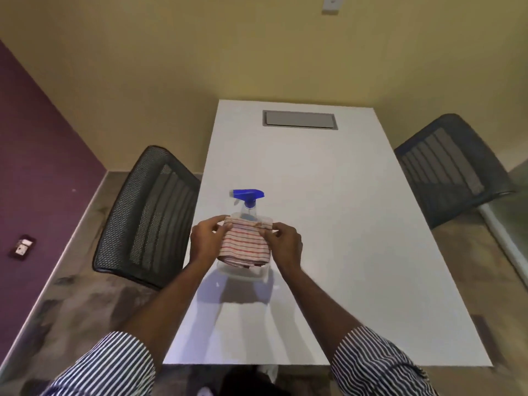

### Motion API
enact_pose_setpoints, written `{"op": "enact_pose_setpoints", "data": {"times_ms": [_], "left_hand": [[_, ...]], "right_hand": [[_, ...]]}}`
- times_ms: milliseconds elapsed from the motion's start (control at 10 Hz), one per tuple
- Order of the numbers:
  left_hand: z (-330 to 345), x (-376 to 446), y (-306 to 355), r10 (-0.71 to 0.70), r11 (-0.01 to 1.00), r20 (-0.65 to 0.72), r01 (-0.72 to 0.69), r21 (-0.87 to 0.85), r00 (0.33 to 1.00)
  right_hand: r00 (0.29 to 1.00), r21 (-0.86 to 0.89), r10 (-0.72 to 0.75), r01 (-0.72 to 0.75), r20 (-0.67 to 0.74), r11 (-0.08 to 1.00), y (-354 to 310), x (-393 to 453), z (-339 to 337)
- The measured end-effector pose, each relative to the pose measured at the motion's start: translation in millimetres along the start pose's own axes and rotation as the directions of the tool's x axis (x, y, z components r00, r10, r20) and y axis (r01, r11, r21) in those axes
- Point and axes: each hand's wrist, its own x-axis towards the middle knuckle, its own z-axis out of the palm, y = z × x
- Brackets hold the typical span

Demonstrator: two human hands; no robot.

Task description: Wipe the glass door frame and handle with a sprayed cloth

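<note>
A folded white cloth with red stripes (244, 247) is held above the white table (328, 224) by both hands. My left hand (204, 241) pinches its upper left corner and my right hand (287, 245) pinches its upper right corner. Just behind the cloth stands a clear spray bottle with a blue trigger head (248, 199), upright, its lower body hidden by the cloth. A clear tray or container (243, 274) shows under the cloth. The glass door, its frame and handle are not in view.
A black mesh chair (148, 215) stands at the table's left side and another (454, 167) at the right. A grey cable hatch (299, 119) is set in the far end of the table. A glass panel edge (511, 241) shows at far right.
</note>
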Motion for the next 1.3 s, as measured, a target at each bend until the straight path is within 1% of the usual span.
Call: {"op": "enact_pose_setpoints", "data": {"times_ms": [100, 200, 300, 400, 500, 600, 700, 800, 900, 1000, 1100, 1200, 1300], "left_hand": [[13.7, 3.7, -19.6, -0.097, 0.994, 0.038, 0.095, 0.061, 0.995], [24.9, 6.0, -33.2, -0.19, 0.981, 0.094, 0.185, 0.062, 0.977], [29.5, 10.4, -45.4, -0.276, 0.959, 0.156, 0.261, 0.111, 0.949], [30.2, 10.1, -55.4, -0.309, 0.931, 0.18, 0.259, 0.258, 0.934], [31.2, 4.9, -56.3, -0.219, 0.893, 0.162, 0.131, 0.431, 0.962], [34.4, 3.6, -54.2, -0.1, 0.834, 0.218, -0.038, 0.55, 0.971], [40.1, 7.7, -53.9, -0.106, 0.776, 0.302, -0.111, 0.62, 0.948], [45.8, 11.6, -57.3, -0.112, 0.703, 0.389, -0.204, 0.681, 0.914], [46.7, 11.3, -60.5, -0.111, 0.718, 0.4, -0.205, 0.665, 0.91], [39.2, 8.4, -67.1, -0.065, 0.773, 0.317, -0.153, 0.616, 0.946], [25.4, -0.4, -65.8, 0.107, 0.879, 0.154, -0.166, 0.448, 0.982], [21.0, -0.2, -51.2, 0.237, 0.91, 0.088, -0.253, 0.329, 0.968], [22.1, 5.9, -34.0, 0.266, 0.785, 0.166, -0.313, 0.534, 0.95]], "right_hand": [[0.996, -0.09, 0.079, -0.074, 0.052, 0.993, 17.6, 14.4, 16.8], [0.993, -0.181, 0.095, -0.082, 0.064, 0.98, 34.9, 25.1, 31.8], [0.997, -0.396, 0.025, 0.006, 0.073, 0.918, 42.9, 34.3, 42.6], [0.985, -0.582, -0.074, 0.153, 0.157, 0.799, 44.9, 38.3, 51.4], [0.96, -0.7, -0.141, 0.272, 0.24, 0.661, 45.0, 40.8, 55.7], [0.951, -0.744, -0.149, 0.306, 0.272, 0.594, 46.2, 41.1, 55.9], [0.939, -0.747, -0.165, 0.339, 0.3, 0.571, 49.4, 40.3, 54.8], [0.914, -0.771, -0.163, 0.4, 0.37, 0.495, 58.7, 41.8, 54.3], [0.909, -0.772, -0.205, 0.417, 0.363, 0.48, 64.0, 39.0, 50.5], [0.922, -0.778, -0.209, 0.387, 0.326, 0.495, 71.1, 32.8, 46.2], [0.953, -0.752, -0.167, 0.302, 0.253, 0.586, 71.0, 27.9, 42.5], [0.965, -0.657, -0.224, 0.257, 0.135, 0.708, 59.1, 28.6, 39.3], [0.96, -0.614, -0.25, 0.273, 0.125, 0.74, 45.7, 28.3, 37.9]]}}
